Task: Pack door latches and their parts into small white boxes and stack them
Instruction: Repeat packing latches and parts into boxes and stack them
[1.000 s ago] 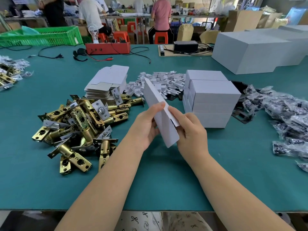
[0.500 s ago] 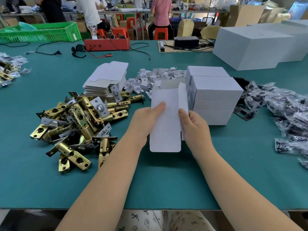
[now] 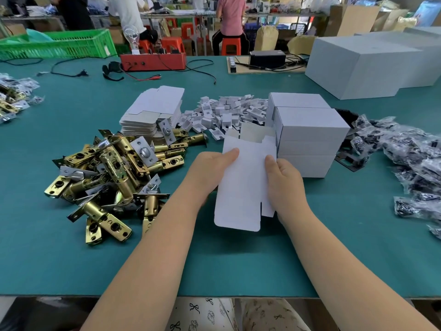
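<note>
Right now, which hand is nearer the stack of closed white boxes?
Right. The right hand grips the flat box just in front of the stack of closed white boxes; the left hand grips the flat box's far side, beside the latch pile.

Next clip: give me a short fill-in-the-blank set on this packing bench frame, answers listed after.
1. Both the left hand and right hand hold a flat white ____.
2. The pile of brass latches lies to the person's ____.
3. The finished white boxes stand stacked on the ____ table.
4. The crate at the far left is ____.

Answers: box blank; left; teal; green
</note>
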A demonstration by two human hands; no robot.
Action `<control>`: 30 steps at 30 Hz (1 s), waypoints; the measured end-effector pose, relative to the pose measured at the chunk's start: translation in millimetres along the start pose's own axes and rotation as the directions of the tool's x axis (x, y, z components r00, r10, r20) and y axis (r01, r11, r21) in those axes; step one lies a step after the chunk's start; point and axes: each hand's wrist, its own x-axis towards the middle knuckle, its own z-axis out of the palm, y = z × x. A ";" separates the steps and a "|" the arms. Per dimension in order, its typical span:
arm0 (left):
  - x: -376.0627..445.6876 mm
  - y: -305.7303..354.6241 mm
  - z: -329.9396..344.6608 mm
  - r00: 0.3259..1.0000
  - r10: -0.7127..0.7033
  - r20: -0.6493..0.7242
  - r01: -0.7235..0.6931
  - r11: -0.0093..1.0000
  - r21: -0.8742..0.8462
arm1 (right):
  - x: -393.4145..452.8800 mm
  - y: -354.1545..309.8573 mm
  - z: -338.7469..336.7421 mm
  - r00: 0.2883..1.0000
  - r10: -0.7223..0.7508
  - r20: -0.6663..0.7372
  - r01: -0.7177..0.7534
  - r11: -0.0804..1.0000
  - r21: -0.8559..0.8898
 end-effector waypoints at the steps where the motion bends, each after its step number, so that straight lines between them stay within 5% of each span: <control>1: -0.4 1.0 -0.2 1.000 -0.008 -0.004 0.008 1.000 -0.017 | -0.2 -0.2 0.1 1.000 -0.013 0.005 0.013 1.000 -0.019; 6: -0.1 4.2 3.8 0.990 0.016 -0.143 -0.009 0.999 0.052 | -1.3 -4.2 -0.1 0.998 -0.061 0.031 0.063 0.997 -0.052; 16: -4.4 -0.8 5.6 0.954 0.252 -0.163 -0.236 0.965 0.110 | -1.0 0.4 0.7 0.994 -0.111 0.007 0.111 0.986 -0.125; 20: -2.7 0.0 -0.5 0.946 0.189 -0.263 -0.190 0.982 0.022 | -9.1 3.8 4.5 0.981 -0.118 0.157 0.144 0.975 -0.170; 24: -0.5 3.3 -1.5 0.985 0.050 -0.166 -0.072 0.989 -0.131 | -11.3 4.3 7.1 0.962 -0.142 0.234 0.170 0.980 -0.105; 30: -0.9 3.1 3.5 0.993 0.087 -0.075 -0.093 0.991 -0.091 | -11.2 -1.4 3.2 0.951 -0.186 0.246 0.216 0.971 -0.099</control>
